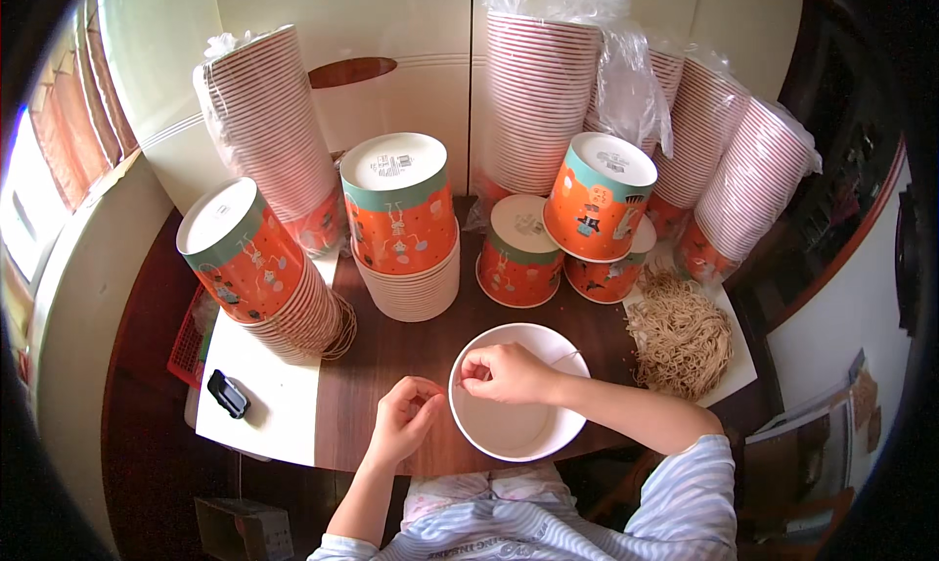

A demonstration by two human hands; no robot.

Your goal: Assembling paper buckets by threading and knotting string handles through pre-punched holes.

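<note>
An open paper bucket (509,429) with a white inside stands mouth up at the table's front edge. My right hand (509,373) reaches across its mouth, fingertips pinched together at the left rim. A thin beige cord (565,358) lies over the bucket's right rim and runs inward under my right hand. Just left of the bucket, my left hand (407,412) is curled with thumb and fingers closed near the rim. Whatever either pinch holds is too small to make out.
A pile of beige cords (682,334) lies on the right. Upside-down orange buckets stand stacked at left (235,258), centre (401,219) and right (602,194). Tall plastic-wrapped bucket stacks (543,101) line the back. A small black case (228,395) lies at front left.
</note>
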